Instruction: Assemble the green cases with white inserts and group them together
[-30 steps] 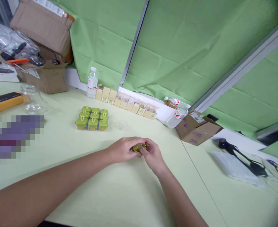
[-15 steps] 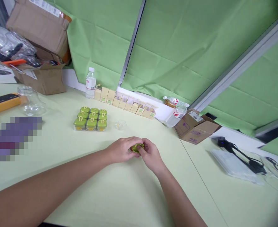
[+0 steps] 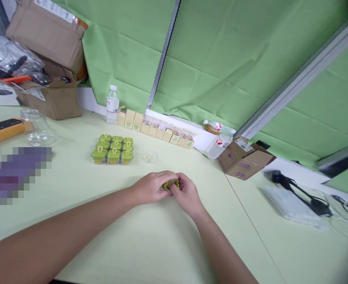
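Observation:
Low over the table, my left hand (image 3: pixel 153 187) and my right hand (image 3: pixel 189 196) meet around a small green lid (image 3: pixel 166 185) with a yellowish edge. Fingers of both hands curl about it, and my right thumb lies across its top. Whether a container is under the lid is hidden by the fingers. Just beyond my hands sits a small clear plastic piece (image 3: pixel 150 157) with a bit of yellow on it. Farther left, several small clear containers with green lids (image 3: pixel 114 154) stand in a tight block of rows.
Small cardboard boxes (image 3: pixel 153 129) line the back edge beside an upright water bottle (image 3: pixel 112 105). Two bottles (image 3: pixel 218 146) lean near an open carton (image 3: pixel 241 159) at right. A glass jar (image 3: pixel 40 132), a yellow power strip (image 3: pixel 2 132) and a full carton (image 3: pixel 54 100) occupy the left.
My right thumb has slid slightly left across the green lid. Both hands keep hold of it in nearly the same place, and the view has shifted very little.

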`<state>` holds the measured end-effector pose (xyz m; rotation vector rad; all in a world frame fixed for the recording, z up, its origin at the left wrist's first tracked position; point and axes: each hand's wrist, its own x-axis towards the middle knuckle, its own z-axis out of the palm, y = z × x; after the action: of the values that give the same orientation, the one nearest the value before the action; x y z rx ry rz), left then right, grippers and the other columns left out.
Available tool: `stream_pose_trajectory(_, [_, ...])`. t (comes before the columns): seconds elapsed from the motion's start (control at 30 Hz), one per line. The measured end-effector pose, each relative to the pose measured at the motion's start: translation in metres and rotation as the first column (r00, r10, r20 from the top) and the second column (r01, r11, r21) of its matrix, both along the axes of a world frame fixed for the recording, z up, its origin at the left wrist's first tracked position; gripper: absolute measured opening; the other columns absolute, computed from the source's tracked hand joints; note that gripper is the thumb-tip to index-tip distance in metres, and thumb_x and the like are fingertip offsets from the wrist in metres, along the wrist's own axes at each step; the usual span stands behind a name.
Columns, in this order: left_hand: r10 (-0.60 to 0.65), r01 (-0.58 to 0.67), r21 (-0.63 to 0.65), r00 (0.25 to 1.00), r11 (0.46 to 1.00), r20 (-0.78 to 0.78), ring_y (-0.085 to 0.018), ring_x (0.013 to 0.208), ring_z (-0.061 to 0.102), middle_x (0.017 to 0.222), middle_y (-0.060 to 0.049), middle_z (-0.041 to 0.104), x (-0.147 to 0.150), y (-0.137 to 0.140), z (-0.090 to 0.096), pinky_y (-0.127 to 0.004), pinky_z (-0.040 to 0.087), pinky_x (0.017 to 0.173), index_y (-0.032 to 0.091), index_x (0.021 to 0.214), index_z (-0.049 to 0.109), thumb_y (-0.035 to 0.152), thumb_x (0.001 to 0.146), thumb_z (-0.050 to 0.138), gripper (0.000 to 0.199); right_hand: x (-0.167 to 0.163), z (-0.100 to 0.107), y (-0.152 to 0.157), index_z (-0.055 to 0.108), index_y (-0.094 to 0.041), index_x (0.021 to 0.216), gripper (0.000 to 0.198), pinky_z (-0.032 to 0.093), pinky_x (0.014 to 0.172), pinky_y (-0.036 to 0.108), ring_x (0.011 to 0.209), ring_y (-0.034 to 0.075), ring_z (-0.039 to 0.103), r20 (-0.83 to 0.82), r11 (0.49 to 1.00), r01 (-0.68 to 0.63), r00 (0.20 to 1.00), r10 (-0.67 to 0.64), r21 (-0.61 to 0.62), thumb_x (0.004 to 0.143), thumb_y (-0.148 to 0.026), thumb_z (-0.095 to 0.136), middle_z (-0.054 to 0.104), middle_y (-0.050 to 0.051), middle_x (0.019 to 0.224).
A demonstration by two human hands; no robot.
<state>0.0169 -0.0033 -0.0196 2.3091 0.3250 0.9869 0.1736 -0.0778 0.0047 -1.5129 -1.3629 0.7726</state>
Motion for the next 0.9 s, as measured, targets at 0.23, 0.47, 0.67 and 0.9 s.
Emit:
stream_pose_trajectory(0.23, [0.036,-0.034,0.082,0.999,0.996,-0.024,-0.017,0.092,0.066,0.126,-0.006,0.061,0.001,-0.004,0.0,-0.028,0.054,0.078,0.025,0.127,0.054,0.015,0.086,0.062,0.043,0.002,-0.002,0.0,0.063,-0.022,0.084,0.008,0.048,0.055,0.027,0.062,0.016,0.056,0.055,0.999,0.025,0.998,-0.027,0.047,0.081,-0.029,0.065,0.06,-0.002,0.069])
stream_pose_trajectory(0.47, [0.112,-0.115,0.108,0.993,0.988,0.034,-0.021,0.104,0.062,0.12,-0.009,0.055,-0.001,-0.003,0.008,-0.032,0.053,0.087,0.023,0.128,0.052,0.029,0.091,0.063,0.039,0.005,0.012,-0.003,0.07,-0.019,0.088,0.022,0.05,0.065,0.028,0.071,0.016,0.058,-0.169,0.997,-0.054,0.984,0.062,0.052,0.089,-0.038,0.058,0.064,0.002,0.078])
stream_pose_trajectory(0.67, [0.15,-0.16,0.069,0.98,0.985,0.133,-0.025,0.114,0.055,0.121,-0.012,0.053,-0.002,0.0,0.011,-0.038,0.048,0.095,0.021,0.127,0.047,0.04,0.093,0.063,0.042,0.006,0.011,-0.001,0.072,-0.023,0.095,0.017,0.051,0.087,0.034,0.089,0.02,0.065,-0.273,0.981,-0.186,0.942,0.193,0.049,0.08,-0.029,0.072,0.072,0.002,0.094])
stream_pose_trajectory(0.9, [0.124,-0.118,-0.046,0.98,0.992,0.158,-0.023,0.105,0.057,0.114,-0.01,0.056,-0.002,-0.006,0.011,-0.037,0.047,0.091,0.019,0.125,0.041,0.034,0.095,0.056,0.037,-0.003,0.0,0.0,0.072,-0.022,0.085,0.019,0.054,0.075,0.032,0.075,0.018,0.065,-0.222,0.981,-0.103,0.965,0.138,0.162,0.08,-0.039,0.076,0.072,0.002,0.08])
